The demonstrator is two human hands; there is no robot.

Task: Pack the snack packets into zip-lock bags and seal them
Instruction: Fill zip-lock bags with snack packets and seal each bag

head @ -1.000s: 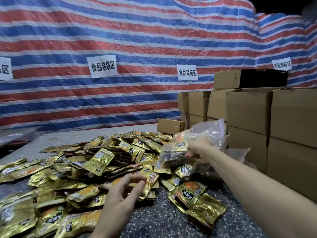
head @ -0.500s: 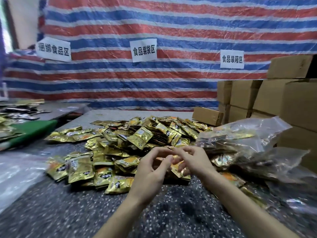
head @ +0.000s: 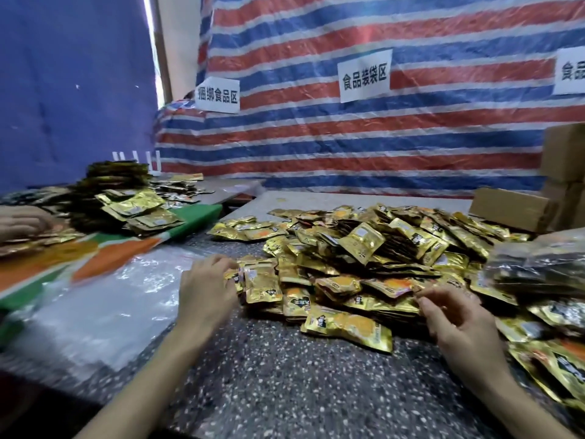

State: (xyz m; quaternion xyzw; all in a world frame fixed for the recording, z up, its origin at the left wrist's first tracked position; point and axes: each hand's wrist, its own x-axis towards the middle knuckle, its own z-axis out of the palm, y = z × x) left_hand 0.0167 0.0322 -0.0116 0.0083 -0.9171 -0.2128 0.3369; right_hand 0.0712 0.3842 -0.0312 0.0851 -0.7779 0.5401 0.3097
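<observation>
The hands, together before the pile a moment ago, have parted: the left hand curls its fingers round snack packets at the pile's near-left edge, and the right hand pinches one near right. The filled zip-lock bag lies at right on the worktop, so a fresh batch seems begun.
</observation>
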